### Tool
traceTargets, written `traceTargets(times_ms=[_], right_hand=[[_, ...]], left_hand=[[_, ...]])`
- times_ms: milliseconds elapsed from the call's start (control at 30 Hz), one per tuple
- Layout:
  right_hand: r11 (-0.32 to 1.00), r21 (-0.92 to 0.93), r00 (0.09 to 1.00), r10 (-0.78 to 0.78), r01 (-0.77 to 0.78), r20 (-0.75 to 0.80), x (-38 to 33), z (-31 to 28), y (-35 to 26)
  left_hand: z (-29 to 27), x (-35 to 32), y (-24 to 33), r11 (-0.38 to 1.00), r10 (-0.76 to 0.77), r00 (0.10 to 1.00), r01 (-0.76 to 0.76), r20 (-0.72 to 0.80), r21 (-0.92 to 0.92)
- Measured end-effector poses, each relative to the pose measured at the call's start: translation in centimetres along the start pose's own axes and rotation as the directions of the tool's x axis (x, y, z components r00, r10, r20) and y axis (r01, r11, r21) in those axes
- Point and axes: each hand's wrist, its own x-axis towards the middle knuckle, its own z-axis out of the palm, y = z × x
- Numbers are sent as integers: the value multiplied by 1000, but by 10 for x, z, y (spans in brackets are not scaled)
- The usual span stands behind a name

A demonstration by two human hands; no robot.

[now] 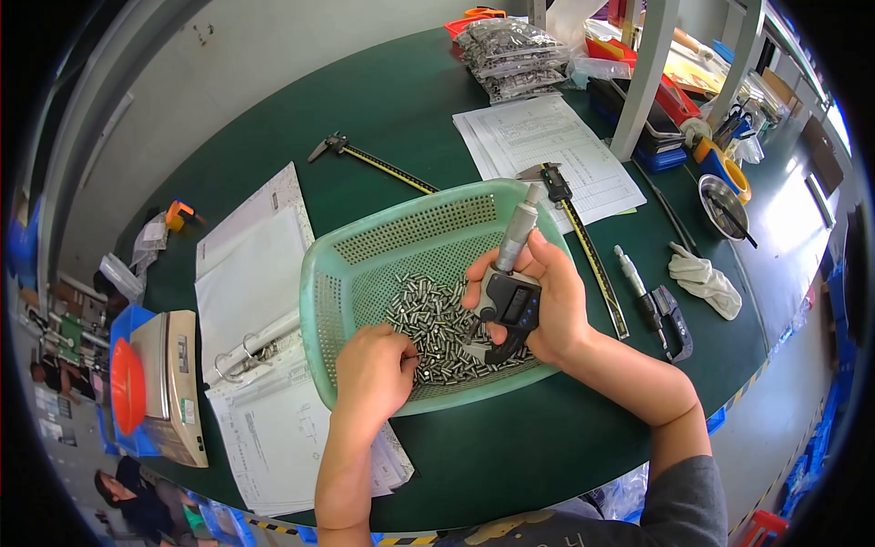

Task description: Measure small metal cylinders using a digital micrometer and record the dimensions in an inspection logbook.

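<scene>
My right hand (558,301) is wrapped round a digital micrometer (512,299), its silver thimble pointing up and its dark frame hanging low over the pins. Beneath it, a heap of small metal pins (427,314) lies in a green perforated plastic basket (313,314). My left hand (374,366) reaches over the basket's near left side, with its fingers curled together at the edge of the heap. Whatever those fingertips hold, if anything, is hidden by the hand.
Beyond the basket lie one caliper (374,164) and, on printed sheets (547,150), another caliper (583,242). A second micrometer (652,305), a glove (705,281) and a metal bowl (725,208) sit right. An open ring binder (251,351) and a scale (173,387) stand left.
</scene>
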Motion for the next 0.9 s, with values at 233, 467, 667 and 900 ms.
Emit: traceTargets(times_ms=[233, 467, 667, 900], right_hand=[[999, -34, 997, 23, -21, 77, -2, 1, -2], [984, 86, 980, 145, -158, 138, -1, -1, -2], [983, 95, 979, 144, -158, 142, 0, -3, -1], [983, 89, 982, 147, -158, 118, 1, -1, -3]], left_hand=[[-3, 2, 5, 992, 4, 998, -11, -56, -125], [-2, -1, 24, 585, -8, 1000, 24, 24, -811], [-1, 0, 20, 575, 113, 991, -124, -71, -809], [-2, 1, 22, 598, 142, 981, -193, -134, -778]])
